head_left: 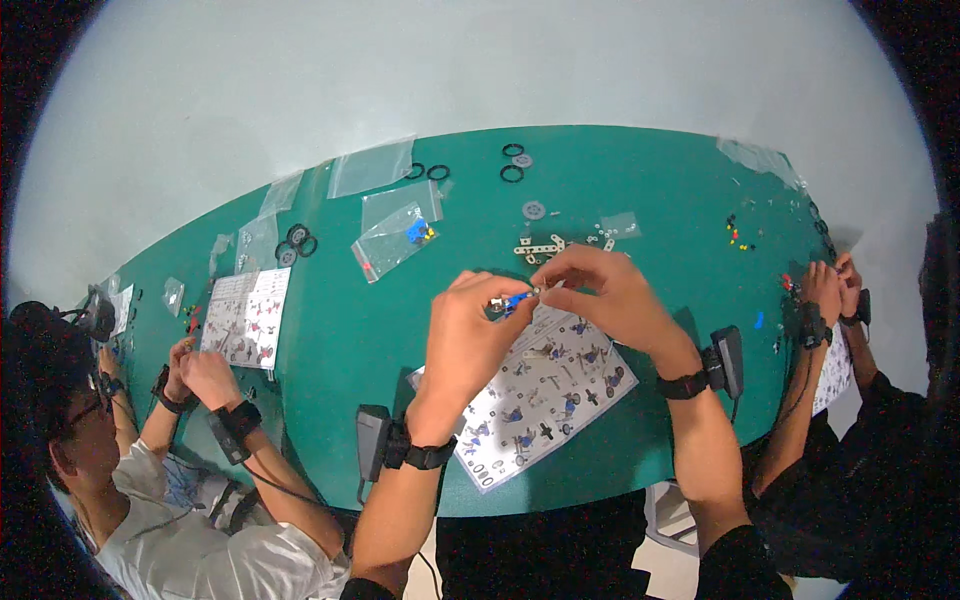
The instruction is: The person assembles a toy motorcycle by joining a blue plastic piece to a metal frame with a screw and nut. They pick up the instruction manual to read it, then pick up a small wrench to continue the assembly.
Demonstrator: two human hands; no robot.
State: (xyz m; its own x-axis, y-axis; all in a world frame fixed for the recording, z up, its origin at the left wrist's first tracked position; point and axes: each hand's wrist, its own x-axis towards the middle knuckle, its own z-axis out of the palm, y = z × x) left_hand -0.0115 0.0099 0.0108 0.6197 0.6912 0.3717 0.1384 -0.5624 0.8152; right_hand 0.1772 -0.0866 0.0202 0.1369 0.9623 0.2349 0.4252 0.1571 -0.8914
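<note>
Over the far end of a printed instruction sheet (530, 400), both my hands are close together. Between thumb and fingers, my left hand (465, 325) grips a small blue toy part (515, 301) with a metallic bit at its left end. My right hand (605, 300) is pinched at the right end of that part; whatever sits in its fingertips is too small to make out. Just beyond my hands lie cream perforated strips (540, 248), with small loose hardware beside them. Each of my wrists wears a black strap with a box.
Past the strips are a grey wheel (534, 210), black rings (512, 174) and a clear bag (395, 240) with blue and yellow parts. A person at the left works by another sheet (245, 315). At the right, another person's hands (835, 290) are near small red parts.
</note>
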